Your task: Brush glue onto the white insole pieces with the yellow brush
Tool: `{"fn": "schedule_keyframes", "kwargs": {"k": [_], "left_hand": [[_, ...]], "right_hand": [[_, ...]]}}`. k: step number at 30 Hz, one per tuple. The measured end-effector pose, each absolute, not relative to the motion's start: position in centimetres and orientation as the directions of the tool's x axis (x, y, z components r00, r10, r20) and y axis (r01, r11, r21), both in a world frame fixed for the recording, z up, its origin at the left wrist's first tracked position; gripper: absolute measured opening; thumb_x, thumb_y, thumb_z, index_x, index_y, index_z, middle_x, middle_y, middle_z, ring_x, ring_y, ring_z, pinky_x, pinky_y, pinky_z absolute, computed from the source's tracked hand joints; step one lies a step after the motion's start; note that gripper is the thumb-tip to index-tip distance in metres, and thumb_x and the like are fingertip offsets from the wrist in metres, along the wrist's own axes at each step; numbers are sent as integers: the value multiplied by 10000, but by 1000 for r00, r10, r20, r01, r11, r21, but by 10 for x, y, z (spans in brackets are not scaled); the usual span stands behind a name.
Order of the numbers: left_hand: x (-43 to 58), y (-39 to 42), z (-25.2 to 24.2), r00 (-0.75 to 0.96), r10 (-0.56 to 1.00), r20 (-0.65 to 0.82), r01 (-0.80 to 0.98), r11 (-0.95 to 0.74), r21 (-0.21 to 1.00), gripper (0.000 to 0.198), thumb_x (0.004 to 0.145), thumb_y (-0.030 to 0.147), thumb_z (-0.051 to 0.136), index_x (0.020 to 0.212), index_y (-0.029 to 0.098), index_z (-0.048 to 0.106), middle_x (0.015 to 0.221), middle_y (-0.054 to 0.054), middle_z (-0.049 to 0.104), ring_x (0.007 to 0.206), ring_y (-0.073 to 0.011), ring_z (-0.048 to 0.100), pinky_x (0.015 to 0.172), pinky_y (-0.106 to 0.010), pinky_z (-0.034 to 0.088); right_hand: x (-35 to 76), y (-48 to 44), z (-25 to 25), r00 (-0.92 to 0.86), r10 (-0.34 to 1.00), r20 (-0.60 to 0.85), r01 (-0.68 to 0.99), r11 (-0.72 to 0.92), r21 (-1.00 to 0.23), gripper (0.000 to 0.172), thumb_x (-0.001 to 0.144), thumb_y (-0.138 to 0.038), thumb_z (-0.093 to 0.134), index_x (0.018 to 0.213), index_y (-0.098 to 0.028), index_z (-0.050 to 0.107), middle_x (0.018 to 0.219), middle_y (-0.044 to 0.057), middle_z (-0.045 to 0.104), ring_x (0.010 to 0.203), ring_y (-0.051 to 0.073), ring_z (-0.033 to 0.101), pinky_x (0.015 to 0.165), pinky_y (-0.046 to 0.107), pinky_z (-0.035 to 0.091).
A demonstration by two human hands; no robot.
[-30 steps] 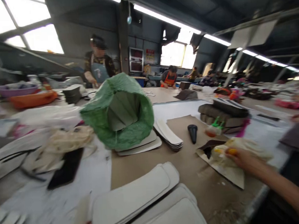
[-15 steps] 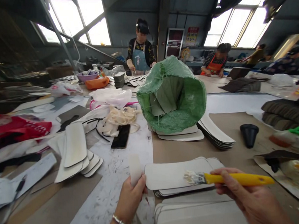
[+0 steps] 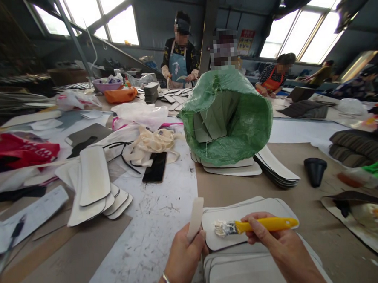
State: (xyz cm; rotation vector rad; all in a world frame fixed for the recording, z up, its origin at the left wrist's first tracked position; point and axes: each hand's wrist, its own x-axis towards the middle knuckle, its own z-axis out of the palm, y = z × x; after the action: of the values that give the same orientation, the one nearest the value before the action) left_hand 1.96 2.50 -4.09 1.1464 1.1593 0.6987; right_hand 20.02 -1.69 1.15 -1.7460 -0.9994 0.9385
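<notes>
My right hand point(image 3: 275, 243) is closed on the yellow handle of a paintbrush point(image 3: 264, 225). White paste clings to its bristles, which rest on or just over the left part of a pale, rounded panel point(image 3: 253, 208) on a stack. Between the thumb and fingers of my left hand point(image 3: 187, 248) stands a narrow whitish strip point(image 3: 195, 216), close to the panel's left end. Nearest me lies a second stack of pale panels point(image 3: 242, 272), partly covered by my right forearm.
Behind the panels lies an open green woven sack point(image 3: 231, 151) holding more panels. A phone point(image 3: 155, 167) and cream straps point(image 3: 155, 143) lie left of it. At right stand a black cone-shaped cup point(image 3: 315, 171) and dark stacked pieces point(image 3: 352, 144). Co-workers stand beyond.
The brush in my right hand has moved left along the panel. My left hand has shifted right, and the strip in it now leans right. The view has shifted slightly.
</notes>
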Motion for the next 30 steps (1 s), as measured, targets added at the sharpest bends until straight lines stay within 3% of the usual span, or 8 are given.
{"fn": "schedule_keyframes", "kwargs": {"k": [4, 9, 14, 18, 21, 23, 26, 30], "left_hand": [[19, 24, -40, 313, 888, -337, 109, 319, 941, 232, 727, 351, 443, 574, 177, 464, 494, 16, 489, 446, -105, 369, 454, -237, 290], [19, 23, -42, 316, 891, -326, 125, 302, 945, 263, 736, 357, 443, 543, 179, 467, 470, 31, 454, 459, -111, 374, 485, -243, 306], [18, 22, -45, 314, 892, -324, 133, 297, 946, 267, 745, 371, 449, 563, 179, 488, 484, 28, 476, 476, -120, 394, 506, -248, 314], [18, 23, -38, 300, 891, -341, 157, 306, 939, 280, 751, 379, 450, 553, 184, 482, 465, 46, 419, 469, -117, 361, 496, -247, 290], [18, 23, -36, 300, 887, -351, 174, 311, 934, 291, 740, 400, 452, 544, 186, 477, 457, 48, 406, 463, -118, 350, 485, -248, 279], [20, 22, -36, 284, 889, -359, 165, 324, 932, 296, 724, 422, 463, 546, 185, 479, 458, 43, 427, 462, -121, 359, 481, -250, 277], [22, 19, -38, 235, 896, -376, 130, 355, 926, 309, 697, 453, 487, 548, 183, 485, 451, 36, 449, 456, -125, 370, 478, -253, 276], [23, 18, -43, 211, 903, -374, 126, 355, 926, 348, 678, 487, 501, 505, 186, 484, 437, 35, 434, 450, -127, 368, 479, -254, 280]], "right_hand": [[193, -18, 19, 457, 879, -133, 260, -276, -925, 337, 676, -493, 580, 779, -173, 601, 568, 6, 604, 588, 164, 578, 598, 244, 456], [188, -16, 20, 404, 905, -133, 243, -247, -938, 322, 684, -496, 567, 743, -181, 595, 541, -2, 583, 604, 163, 579, 567, 224, 456], [189, -19, 24, 498, 864, -72, 303, -252, -919, 293, 682, -489, 568, 728, -201, 592, 523, -13, 570, 607, 163, 573, 556, 214, 445], [180, -22, 21, 444, 893, -78, 249, -207, -946, 298, 701, -492, 544, 730, -201, 595, 513, -15, 552, 567, 160, 558, 529, 227, 443], [191, -23, 7, 417, 908, -40, 330, -192, -924, 284, 708, -474, 543, 733, -198, 604, 530, -6, 562, 542, 164, 557, 510, 239, 450], [212, -26, -1, 425, 905, -7, 466, -226, -855, 282, 705, -469, 545, 752, -199, 611, 589, 11, 603, 561, 175, 578, 532, 248, 466], [249, -32, -5, 468, 882, 57, 684, -320, -655, 310, 723, -494, 501, 808, -220, 619, 685, 26, 653, 619, 196, 614, 588, 268, 481], [278, -38, 2, 459, 873, 166, 828, -353, -436, 307, 745, -492, 460, 844, -249, 618, 760, 30, 678, 664, 221, 631, 624, 296, 490]]}}
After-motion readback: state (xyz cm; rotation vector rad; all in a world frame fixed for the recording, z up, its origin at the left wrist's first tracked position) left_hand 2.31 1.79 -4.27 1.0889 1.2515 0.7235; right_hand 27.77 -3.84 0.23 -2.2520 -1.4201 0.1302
